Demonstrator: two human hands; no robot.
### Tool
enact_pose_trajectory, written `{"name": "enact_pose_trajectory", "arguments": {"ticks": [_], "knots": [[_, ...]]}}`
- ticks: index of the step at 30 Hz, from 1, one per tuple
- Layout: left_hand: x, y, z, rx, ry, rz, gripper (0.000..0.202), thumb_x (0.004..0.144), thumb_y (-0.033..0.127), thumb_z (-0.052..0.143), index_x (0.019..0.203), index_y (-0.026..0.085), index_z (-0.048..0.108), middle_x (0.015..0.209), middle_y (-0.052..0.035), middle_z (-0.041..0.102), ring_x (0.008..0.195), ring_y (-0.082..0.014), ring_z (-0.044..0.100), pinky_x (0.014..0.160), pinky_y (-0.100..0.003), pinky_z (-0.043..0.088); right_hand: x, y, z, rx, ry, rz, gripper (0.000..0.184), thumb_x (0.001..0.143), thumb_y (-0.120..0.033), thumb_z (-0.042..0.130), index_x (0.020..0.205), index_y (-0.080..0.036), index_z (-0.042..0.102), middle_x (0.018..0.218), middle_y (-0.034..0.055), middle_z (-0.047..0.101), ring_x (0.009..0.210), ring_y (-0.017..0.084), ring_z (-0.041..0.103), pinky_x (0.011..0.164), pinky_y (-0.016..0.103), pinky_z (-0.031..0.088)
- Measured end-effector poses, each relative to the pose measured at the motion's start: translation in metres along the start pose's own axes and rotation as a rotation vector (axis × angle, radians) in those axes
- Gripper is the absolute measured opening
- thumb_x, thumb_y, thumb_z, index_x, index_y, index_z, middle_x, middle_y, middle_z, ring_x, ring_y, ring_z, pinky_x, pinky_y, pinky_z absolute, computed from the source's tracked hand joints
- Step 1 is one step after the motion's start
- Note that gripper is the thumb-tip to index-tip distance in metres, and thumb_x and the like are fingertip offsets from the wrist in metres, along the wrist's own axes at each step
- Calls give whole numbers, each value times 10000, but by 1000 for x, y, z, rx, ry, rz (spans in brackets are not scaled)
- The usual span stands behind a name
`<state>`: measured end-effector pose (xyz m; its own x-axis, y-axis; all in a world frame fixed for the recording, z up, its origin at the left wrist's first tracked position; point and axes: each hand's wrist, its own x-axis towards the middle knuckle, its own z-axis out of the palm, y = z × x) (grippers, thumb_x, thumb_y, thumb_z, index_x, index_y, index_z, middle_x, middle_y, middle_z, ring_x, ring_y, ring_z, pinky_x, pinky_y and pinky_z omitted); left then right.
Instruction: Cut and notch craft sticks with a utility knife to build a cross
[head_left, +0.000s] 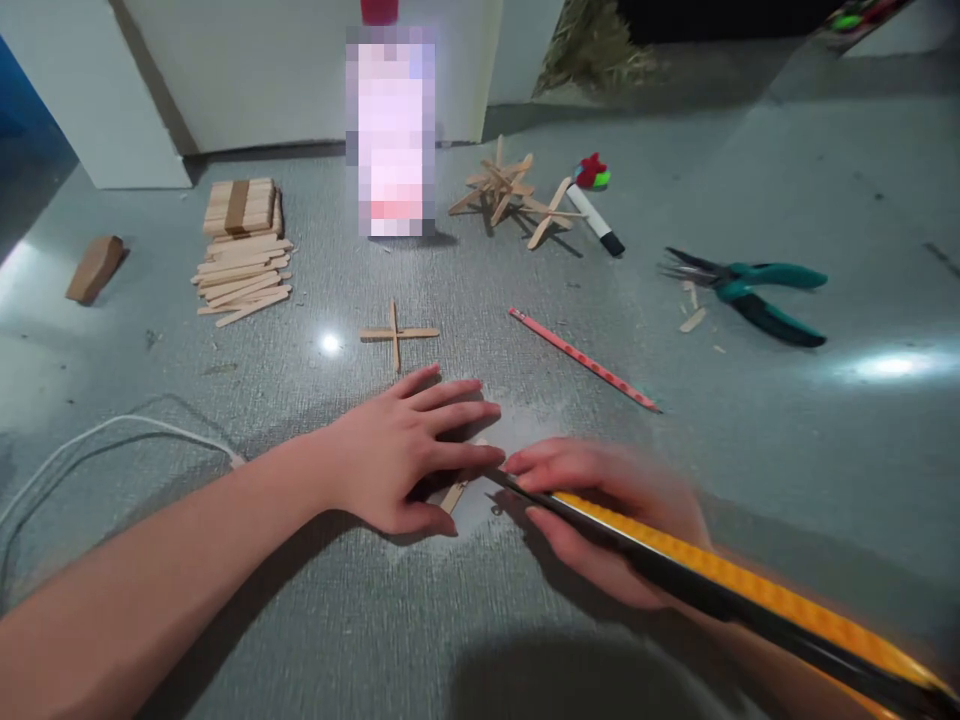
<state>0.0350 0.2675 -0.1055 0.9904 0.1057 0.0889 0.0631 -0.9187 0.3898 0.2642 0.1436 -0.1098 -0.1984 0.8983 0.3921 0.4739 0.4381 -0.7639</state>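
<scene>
My left hand [409, 455] lies flat with its fingers stretched out, pressing a wooden craft stick [454, 494] down on the grey floor [315, 610]. My right hand [600, 515] is closed round a yellow and black utility knife [720, 575]. The knife's tip touches the stick right beside my left fingertips. Most of the stick is hidden under my left hand. The right hand is a little smeared by motion.
A cross of two sticks [397, 334] lies just beyond my hands. Farther off are a stick pile [241, 252], glued stick stars [510, 190], a red pencil [583, 359], a marker [596, 218], teal pliers [750, 290], a wooden block [95, 267] and a white cord [112, 430].
</scene>
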Motion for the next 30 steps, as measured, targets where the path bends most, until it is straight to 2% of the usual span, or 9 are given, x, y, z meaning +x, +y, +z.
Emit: {"name": "enact_pose_trajectory", "arguments": {"ticks": [3, 6, 9, 12, 17, 20, 30], "knots": [[-1, 0, 3, 3, 17, -15, 785, 828, 645, 690, 1467, 215, 538, 1629, -113, 402, 1514, -421, 338, 1246, -682, 201, 6, 1, -1, 21, -121, -36, 315, 863, -113, 646, 1052, -365, 658, 947, -7, 801, 774, 175, 782, 673, 292, 651], [-1, 0, 6, 2, 18, -25, 798, 833, 650, 690, 1480, 214, 525, 1638, -101, 388, 1525, -405, 327, 1252, -673, 192, 7, 0, 0, 4, -169, -4, 258, 894, -155, 641, 1051, -359, 659, 949, -9, 805, 789, 171, 788, 687, 269, 658], [-1, 0, 8, -1, 13, -43, 793, 863, 687, 645, 1499, 235, 504, 1637, -92, 389, 1527, -397, 328, 1257, -661, 176, 6, -2, 5, -16, -152, 65, 208, 897, -201, 644, 1025, -365, 648, 896, -24, 806, 763, 184, 790, 642, 274, 663], [0, 0, 9, 6, 1, -53, 736, 904, 679, 598, 1495, 250, 507, 1636, -83, 391, 1526, -388, 336, 1256, -644, 186, 5, -6, 10, -24, -96, 118, 212, 876, -179, 651, 955, -374, 625, 818, -49, 795, 693, 193, 782, 568, 291, 652], [1, -1, 11, 19, 0, -43, 723, 902, 663, 607, 1483, 242, 520, 1637, -92, 390, 1526, -387, 334, 1246, -656, 205, 4, -7, 11, -75, -171, 38, 218, 864, -162, 646, 961, -356, 626, 901, -28, 810, 744, 204, 795, 646, 311, 676], [1, -1, 12, 21, 10, -40, 729, 892, 662, 621, 1477, 236, 532, 1631, -98, 401, 1522, -393, 343, 1242, -661, 219, 4, -6, 9, -101, -169, 36, 187, 885, -177, 626, 948, -353, 624, 893, -29, 809, 748, 195, 795, 664, 302, 678], [1, 0, 10, -14, -19, -37, 687, 932, 621, 549, 1492, 224, 520, 1647, -109, 368, 1540, -382, 305, 1245, -648, 175, 10, -6, 5, -109, -250, -58, 160, 895, -102, 614, 963, -241, 649, 913, 23, 805, 821, 136, 792, 768, 191, 633]]}}
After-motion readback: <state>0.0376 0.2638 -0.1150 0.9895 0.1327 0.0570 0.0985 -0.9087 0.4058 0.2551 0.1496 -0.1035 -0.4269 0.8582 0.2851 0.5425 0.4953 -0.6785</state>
